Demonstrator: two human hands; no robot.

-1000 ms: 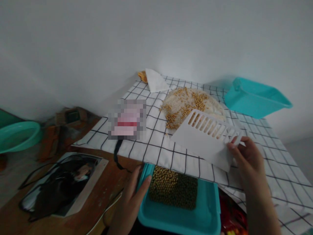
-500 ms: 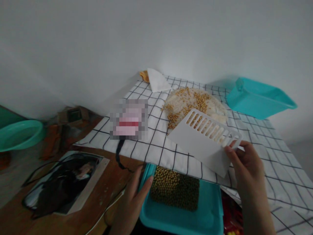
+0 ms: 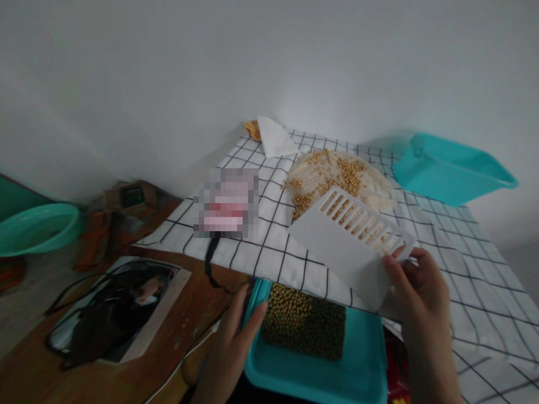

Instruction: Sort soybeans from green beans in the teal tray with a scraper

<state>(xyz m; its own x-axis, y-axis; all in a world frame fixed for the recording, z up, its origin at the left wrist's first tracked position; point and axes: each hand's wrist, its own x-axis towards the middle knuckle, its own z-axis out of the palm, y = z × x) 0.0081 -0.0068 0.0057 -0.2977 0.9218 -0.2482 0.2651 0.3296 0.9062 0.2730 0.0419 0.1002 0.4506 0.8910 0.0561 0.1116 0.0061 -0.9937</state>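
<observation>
My right hand (image 3: 421, 286) pinches the right end of a white slotted plastic sheet (image 3: 337, 247), with slots along its far edge. The sheet is tilted over the near side of a pile of soybeans (image 3: 349, 175) mixed with pale grains (image 3: 314, 174) on the checked cloth. At the table's near edge, my left hand (image 3: 236, 331) grips the left rim of a turquoise tray (image 3: 311, 379), thumb over the rim and fingers outside. Inside the tray lies a patch of soybeans (image 3: 290, 306), its right part in shadow.
A turquoise bin (image 3: 455, 174) stands at the back right. A blurred pink item (image 3: 227, 205) with a black strap lies at the left of the checked cloth (image 3: 269, 241). White paper (image 3: 275, 137) rests at the back. Lower left are a black bag (image 3: 105, 320) and a green basin (image 3: 42, 227).
The right hand and slotted sheet have shifted slightly left and down against the cloth. My left hand keeps its hold on the tray. The whole view has moved a little.
</observation>
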